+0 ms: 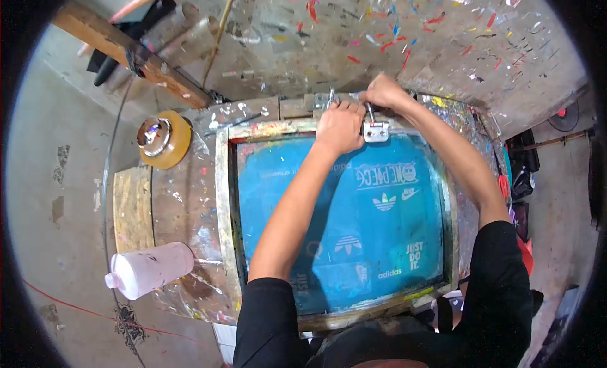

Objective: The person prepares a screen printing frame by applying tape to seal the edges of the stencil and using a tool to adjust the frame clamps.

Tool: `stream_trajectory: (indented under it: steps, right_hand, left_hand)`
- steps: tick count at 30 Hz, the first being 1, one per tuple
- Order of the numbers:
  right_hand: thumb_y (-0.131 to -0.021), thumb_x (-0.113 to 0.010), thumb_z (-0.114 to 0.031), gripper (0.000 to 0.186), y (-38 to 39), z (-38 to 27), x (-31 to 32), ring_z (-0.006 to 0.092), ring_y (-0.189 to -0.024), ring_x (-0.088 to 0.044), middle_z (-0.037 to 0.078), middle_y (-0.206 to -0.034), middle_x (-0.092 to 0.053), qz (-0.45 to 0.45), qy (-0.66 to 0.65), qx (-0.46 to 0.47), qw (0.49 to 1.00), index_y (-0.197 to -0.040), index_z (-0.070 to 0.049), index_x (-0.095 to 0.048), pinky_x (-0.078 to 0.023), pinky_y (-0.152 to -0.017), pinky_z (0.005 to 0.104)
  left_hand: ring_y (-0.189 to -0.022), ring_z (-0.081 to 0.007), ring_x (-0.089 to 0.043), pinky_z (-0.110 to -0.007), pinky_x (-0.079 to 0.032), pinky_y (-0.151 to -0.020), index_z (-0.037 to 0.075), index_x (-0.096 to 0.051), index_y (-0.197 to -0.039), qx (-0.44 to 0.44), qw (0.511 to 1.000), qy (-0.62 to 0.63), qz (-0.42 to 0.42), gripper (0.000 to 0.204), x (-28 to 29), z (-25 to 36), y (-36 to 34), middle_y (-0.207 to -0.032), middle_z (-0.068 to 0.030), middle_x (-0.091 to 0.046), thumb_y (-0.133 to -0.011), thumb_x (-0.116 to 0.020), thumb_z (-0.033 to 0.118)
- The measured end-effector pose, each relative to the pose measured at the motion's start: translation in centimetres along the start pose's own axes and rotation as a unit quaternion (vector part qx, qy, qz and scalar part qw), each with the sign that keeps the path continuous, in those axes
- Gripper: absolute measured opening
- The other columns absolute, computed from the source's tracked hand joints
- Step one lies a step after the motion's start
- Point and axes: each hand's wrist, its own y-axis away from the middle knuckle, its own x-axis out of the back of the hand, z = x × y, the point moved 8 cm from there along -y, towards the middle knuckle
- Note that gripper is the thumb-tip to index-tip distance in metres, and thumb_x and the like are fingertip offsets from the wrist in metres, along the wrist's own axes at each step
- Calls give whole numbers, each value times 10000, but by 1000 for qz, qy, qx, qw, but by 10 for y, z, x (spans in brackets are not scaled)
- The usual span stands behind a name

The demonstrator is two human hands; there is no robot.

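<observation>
One metal hinge clamp [375,131] at far edge of one blue screen-printing frame [341,222] on the paint-spattered table [183,203]. Left hand [340,126] curled, knuckles up, touching clamp. Right hand [384,93] closed around clamp's top. Both arms outstretched. Left: one tape roll [164,139], one white bottle [150,269].
</observation>
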Motion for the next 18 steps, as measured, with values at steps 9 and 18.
stream_trajectory:
  steps: [9,18]
  right_hand:
    - [-654,-783,-358,414,1,-17,13,357,-904,-731,237,-967,-746,14,152,-33,988,-875,-8,-785,-571,-811,441]
    - [-693,-709,-258,371,3,-56,8,323,-997,-732,160,-1101,-750,-32,326,12,945,-1001,-70,-790,-583,-836,478]
  left_hand:
    - [-1140,-297,-645,-455,-451,-1069,37,-645,-1128,-11,1000,3,29,485,-4,4,0,-1126,-164,-710,-731,-755,294]
    - [-1246,-263,-601,-431,-418,-1105,59,-660,-1191,12,999,-27,-44,510,-2,9,-7,-1251,-122,-686,-778,-745,346]
